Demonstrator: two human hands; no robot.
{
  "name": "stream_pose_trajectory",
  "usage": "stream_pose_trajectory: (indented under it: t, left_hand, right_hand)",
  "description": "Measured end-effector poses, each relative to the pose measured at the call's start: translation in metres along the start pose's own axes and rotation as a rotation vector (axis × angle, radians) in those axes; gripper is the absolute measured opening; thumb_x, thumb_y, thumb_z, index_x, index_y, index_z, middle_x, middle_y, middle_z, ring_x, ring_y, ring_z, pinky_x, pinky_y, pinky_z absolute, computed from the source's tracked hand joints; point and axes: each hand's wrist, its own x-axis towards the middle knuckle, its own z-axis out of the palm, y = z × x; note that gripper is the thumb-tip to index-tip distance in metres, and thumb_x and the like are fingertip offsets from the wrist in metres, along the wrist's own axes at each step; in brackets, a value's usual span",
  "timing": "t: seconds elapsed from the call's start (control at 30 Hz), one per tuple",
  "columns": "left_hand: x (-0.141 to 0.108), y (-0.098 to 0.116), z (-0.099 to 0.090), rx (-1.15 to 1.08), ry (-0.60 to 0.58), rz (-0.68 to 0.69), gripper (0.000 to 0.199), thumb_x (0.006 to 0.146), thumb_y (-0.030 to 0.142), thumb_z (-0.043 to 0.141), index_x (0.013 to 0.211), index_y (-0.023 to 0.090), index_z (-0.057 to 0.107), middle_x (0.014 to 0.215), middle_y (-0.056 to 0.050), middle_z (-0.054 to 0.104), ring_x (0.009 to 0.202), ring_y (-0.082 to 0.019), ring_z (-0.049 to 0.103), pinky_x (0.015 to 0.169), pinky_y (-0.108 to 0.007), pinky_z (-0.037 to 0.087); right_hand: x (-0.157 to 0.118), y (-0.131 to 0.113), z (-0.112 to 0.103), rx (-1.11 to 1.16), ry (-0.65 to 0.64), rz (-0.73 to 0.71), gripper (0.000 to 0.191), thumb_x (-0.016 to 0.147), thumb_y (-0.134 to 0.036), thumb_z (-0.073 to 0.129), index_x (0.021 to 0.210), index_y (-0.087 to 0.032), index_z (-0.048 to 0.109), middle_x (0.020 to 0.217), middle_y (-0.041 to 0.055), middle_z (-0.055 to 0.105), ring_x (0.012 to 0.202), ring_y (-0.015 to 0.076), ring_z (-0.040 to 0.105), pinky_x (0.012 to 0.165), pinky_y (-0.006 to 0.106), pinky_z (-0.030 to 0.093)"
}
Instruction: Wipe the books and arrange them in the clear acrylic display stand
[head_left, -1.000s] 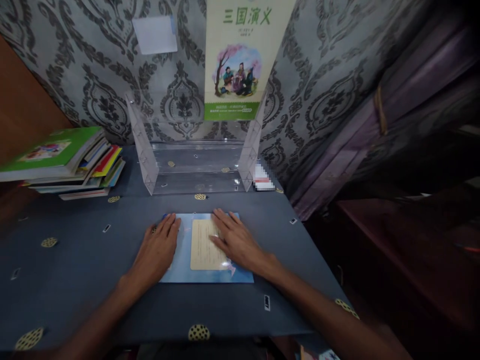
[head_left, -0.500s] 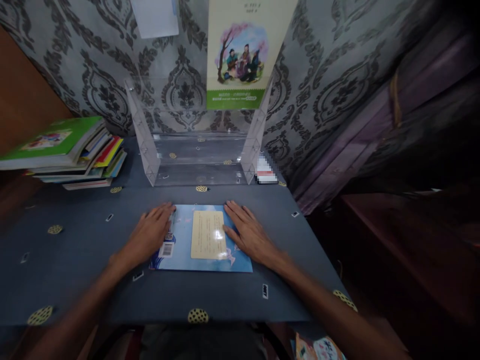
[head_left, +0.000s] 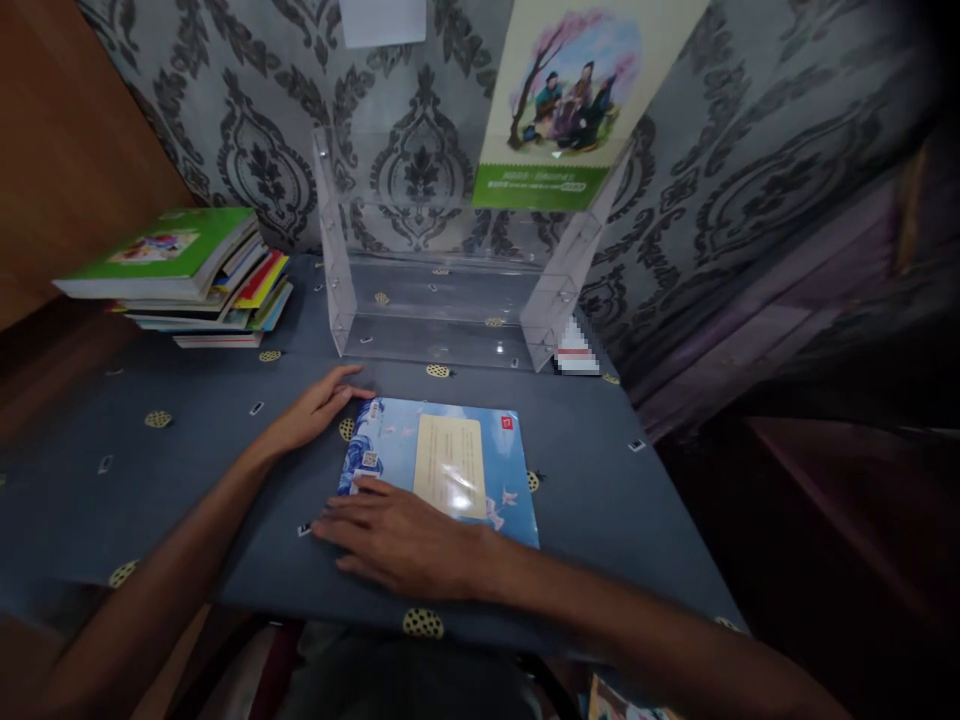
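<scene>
My left fingers half-curled at blue book, far-left corner; right fingers spread near-left; neither grips. Seemingly steadying; sliding needs even pressure.

The left hand is touching the upper left corner of the blue book. The right hand is covering its lower edge. The clear rack is standing behind, supporting the green-banded book.

A book lies on the tabletop, before a rack. Left of the rack sits a pile of books; a second book is at the rack's upper right, before the wall.
</scene>
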Motion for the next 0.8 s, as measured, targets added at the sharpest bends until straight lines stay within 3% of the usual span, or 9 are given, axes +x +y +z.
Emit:
stream_pose_trajectory:
  t: [0.2, 0.47, 0.63, 0.8]
  left_hand:
    - [-0.001, -0.001, 0.001, -0.03, 0.039, -0.011, 0.062, 0.099, 0.056, 0.036, 0.144, 0.014, 0.036, 0.126, -0.013, 0.072, 0.125, -0.024, 0.059, 0.115, -0.044, 0.035]
    - [0.001, -0.006, 0.004, -0.033, 0.067, -0.022, 0.068, 0.098, 0.061, 0.032, 0.145, 0.012, 0.032, 0.13, -0.017, 0.069, 0.124, -0.025, 0.062, 0.113, -0.044, 0.039]
    - [0.001, -0.007, 0.004, -0.016, 0.061, -0.022, 0.074, 0.096, 0.066, 0.035, 0.145, 0.011, 0.033, 0.128, -0.018, 0.069, 0.124, -0.027, 0.062, 0.113, -0.044, 0.04]
    - [0.001, -0.01, 0.006, -0.028, 0.056, -0.011, 0.071, 0.095, 0.065, 0.041, 0.145, 0.017, 0.034, 0.128, -0.016, 0.07, 0.125, -0.028, 0.061, 0.112, -0.047, 0.04]
  right_hand:
    - [0.012, 0.037, -0.004, 0.052, 0.031, 0.07, 0.041, 0.106, -0.031, 0.042, 0.142, -0.012, 0.051, 0.141, 0.0117, 0.062, 0.136, 0.017, 0.053, 0.124, 0.04, 0.028]
    - [0.017, 0.097, -0.02, 0.011, 0.121, 0.22, 0.038, 0.105, -0.026, 0.046, 0.142, -0.023, 0.051, 0.146, 0.0081, 0.058, 0.139, 0.0178, 0.05, 0.123, 0.05, 0.028]
    - [0.008, 0.097, -0.022, -0.009, 0.121, 0.21, 0.037, 0.105, -0.025, 0.047, 0.142, -0.023, 0.052, 0.148, 0.0071, 0.056, 0.142, 0.0169, 0.046, 0.124, 0.049, 0.027]
    - [-0.032, 0.094, -0.023, -0.092, 0.165, 0.282, 0.04, 0.105, -0.029, 0.046, 0.143, -0.016, 0.051, 0.154, 0.0122, 0.049, 0.148, 0.02, 0.038, 0.124, 0.05, 0.029]
